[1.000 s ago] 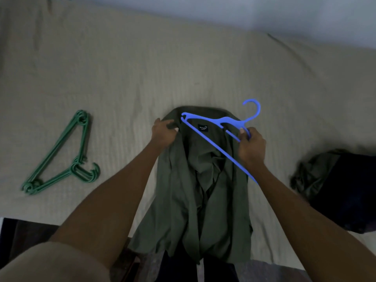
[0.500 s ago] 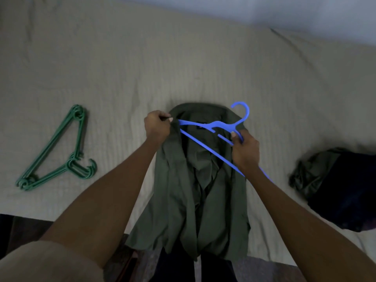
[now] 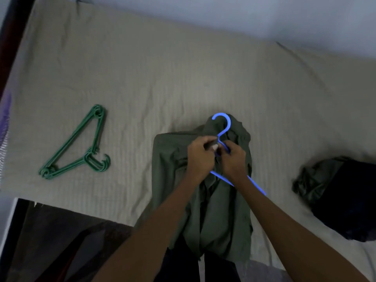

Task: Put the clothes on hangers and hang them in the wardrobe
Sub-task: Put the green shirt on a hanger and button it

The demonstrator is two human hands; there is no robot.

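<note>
- Hidden: most of the hanger (image 3: 225, 127) lies under the shirt (image 3: 219, 210) and my hands; only its hook, a short stretch of neck and one arm running out to the near right from under my right wrist show. The shirt's lower hem drops past the bed's near edge, out of sight against a dark patch below. The collar area between my hands is too dim to make out.
- Surroundings: a beige sheet (image 3: 183, 78) covers the bed. A stack of green hangers (image 3: 81, 147) lies well apart to the left. A dark heap of clothes (image 3: 345, 196) sits at the right, partly cut by the frame edge. Dark floor shows at the near left. Nothing stands between me and the shirt but my own forearms.
- My left hand (image 3: 200, 157): fingers curled, gripping shirt fabric just left of the hanger's neck.
- My right hand (image 3: 234, 161): fingers curled over the hanger just below the hook, pressing into the fabric; whether it also pinches cloth I cannot tell.
- Both hands touch, at the shirt's far end, in the middle of the bed.
</note>
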